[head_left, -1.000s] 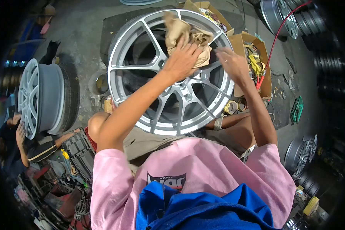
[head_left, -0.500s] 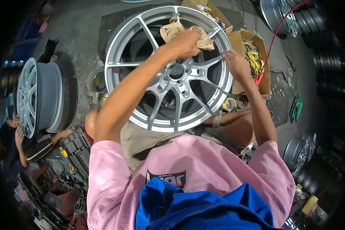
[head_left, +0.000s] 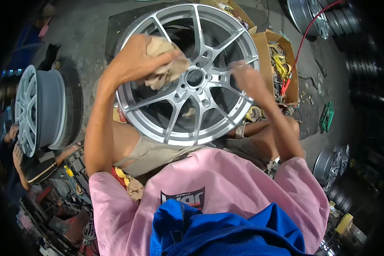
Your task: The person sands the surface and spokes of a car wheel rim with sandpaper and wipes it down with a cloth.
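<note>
A silver multi-spoke wheel rim (head_left: 198, 119) lies face up in front of me, close to my lap. My left hand (head_left: 136, 59) is closed around a crumpled beige cloth (head_left: 168, 64), over the left spokes of the rim. Motion blurs the hand and cloth a little. Over the right spokes is my right hand (head_left: 249, 81), smeared by motion. Its fingers cannot be made out clearly, nor whether it touches the rim.
An open cardboard box (head_left: 264, 64) with tape rolls and yellow scraps stands right of the rim, another box (head_left: 243, 21) behind it. A red hose (head_left: 305, 45) runs upward. At left, a person's hand (head_left: 18, 155) is near an upright rim (head_left: 49, 106). A green tray (head_left: 327, 117) lies right.
My left hand has swept the cloth from the rim's far upper spokes to its left side. My right hand has left the right-hand spoke and moved slightly down and toward the hub.
</note>
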### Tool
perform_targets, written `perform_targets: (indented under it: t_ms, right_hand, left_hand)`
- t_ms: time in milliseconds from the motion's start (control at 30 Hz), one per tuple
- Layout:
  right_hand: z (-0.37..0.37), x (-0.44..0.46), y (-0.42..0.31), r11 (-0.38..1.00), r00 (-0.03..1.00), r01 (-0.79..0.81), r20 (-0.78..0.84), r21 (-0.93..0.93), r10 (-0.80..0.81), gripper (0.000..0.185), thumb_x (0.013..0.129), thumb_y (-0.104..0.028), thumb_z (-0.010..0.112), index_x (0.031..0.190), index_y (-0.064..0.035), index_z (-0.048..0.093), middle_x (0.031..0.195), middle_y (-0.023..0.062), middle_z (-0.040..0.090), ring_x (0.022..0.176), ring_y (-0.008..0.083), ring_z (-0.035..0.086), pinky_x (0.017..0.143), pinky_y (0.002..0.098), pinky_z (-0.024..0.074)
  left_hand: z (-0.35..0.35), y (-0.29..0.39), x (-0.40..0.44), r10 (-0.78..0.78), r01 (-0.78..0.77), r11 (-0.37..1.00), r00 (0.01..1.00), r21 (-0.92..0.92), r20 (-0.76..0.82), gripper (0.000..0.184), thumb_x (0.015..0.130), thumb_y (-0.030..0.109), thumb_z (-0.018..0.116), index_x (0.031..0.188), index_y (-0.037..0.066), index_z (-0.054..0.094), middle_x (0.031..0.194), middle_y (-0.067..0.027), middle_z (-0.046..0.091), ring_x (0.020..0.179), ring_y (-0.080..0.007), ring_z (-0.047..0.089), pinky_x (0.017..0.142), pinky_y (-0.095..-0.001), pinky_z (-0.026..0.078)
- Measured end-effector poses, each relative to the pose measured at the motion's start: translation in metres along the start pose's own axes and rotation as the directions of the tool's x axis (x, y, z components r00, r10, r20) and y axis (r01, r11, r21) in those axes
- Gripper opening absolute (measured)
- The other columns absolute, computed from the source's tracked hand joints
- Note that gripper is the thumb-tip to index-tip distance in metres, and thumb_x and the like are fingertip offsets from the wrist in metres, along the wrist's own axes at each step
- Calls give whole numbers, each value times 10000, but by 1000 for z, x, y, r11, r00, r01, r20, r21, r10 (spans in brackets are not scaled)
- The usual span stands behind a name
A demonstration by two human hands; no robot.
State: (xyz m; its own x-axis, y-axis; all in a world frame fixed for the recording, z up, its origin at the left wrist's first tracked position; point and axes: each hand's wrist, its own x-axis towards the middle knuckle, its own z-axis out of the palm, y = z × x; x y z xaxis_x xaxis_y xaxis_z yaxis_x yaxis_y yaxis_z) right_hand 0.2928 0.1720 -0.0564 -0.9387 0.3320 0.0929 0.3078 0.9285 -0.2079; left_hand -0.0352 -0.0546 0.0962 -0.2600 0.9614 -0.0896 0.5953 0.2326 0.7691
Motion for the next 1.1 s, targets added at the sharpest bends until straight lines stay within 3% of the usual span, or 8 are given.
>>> perform_targets:
  t_ms: [33,100,200,267,367,567,867,1100]
  right_hand:
    - [6,5,-35,992,997,0,-73,127,10,236,1057,-213,552,1102,-86,745,1211,109,724,1038,357,733,881,489,597]
    - [32,36,-89,852,884,-454,8,260,468,276,1082,-251,551,1170,-57,726,1202,165,703,1060,431,700,909,531,556]
    - [37,39,-90,780,836,-534,63,326,545,301,1097,-271,535,1193,-51,716,1258,168,677,1073,455,683,906,561,537]
    - [24,18,-97,883,918,-303,-139,358,371,299,1097,-265,522,1182,-69,731,1222,143,696,1011,441,706,869,554,557]
    - [-14,7,-87,960,974,-226,33,168,224,273,1080,-253,549,1145,-80,750,1178,114,716,916,422,725,811,526,586]
    - [-5,16,-81,986,982,-133,-125,97,145,222,1032,-232,636,1035,-52,767,1115,99,686,724,375,730,642,489,579]
    - [26,38,-79,981,976,-190,-118,-29,186,238,995,-261,680,1079,-86,818,1090,93,591,1012,312,588,842,480,478]
    - [20,23,-97,980,952,-200,-238,-10,192,234,995,-269,683,1117,-111,805,1081,73,559,1022,287,555,841,437,439]
  left_hand:
    - [7,-7,-4,-44,46,998,998,-44,39,468,847,423,783,886,-43,760,781,-183,746,689,-262,716,697,-391,568]
    - [22,-20,-5,-36,37,999,998,-34,46,445,835,389,773,885,-53,750,787,-199,744,698,-285,721,708,-404,572]
    - [31,-32,-3,-8,6,998,1000,70,31,416,804,336,761,890,-69,729,806,-229,742,728,-339,729,734,-430,576]
    - [31,-30,0,11,-12,989,1000,150,5,411,786,318,760,896,-76,719,819,-243,741,750,-371,732,749,-444,578]
    - [33,-28,-11,-35,30,987,999,160,25,459,770,331,781,952,-83,702,891,-267,747,834,-420,732,794,-458,575]
    - [41,-35,-24,-9,16,973,999,228,-34,487,756,229,780,1139,-62,700,1065,-259,740,1008,-397,722,920,-436,561]
    - [63,-26,-13,-210,6,805,938,594,275,682,760,401,861,1177,-119,718,1337,-309,664,1192,-414,682,1068,-432,535]
    - [76,-18,-27,-136,-40,763,966,645,220,590,762,381,863,1122,-76,759,1450,-259,603,1336,-396,589,1157,-476,456]
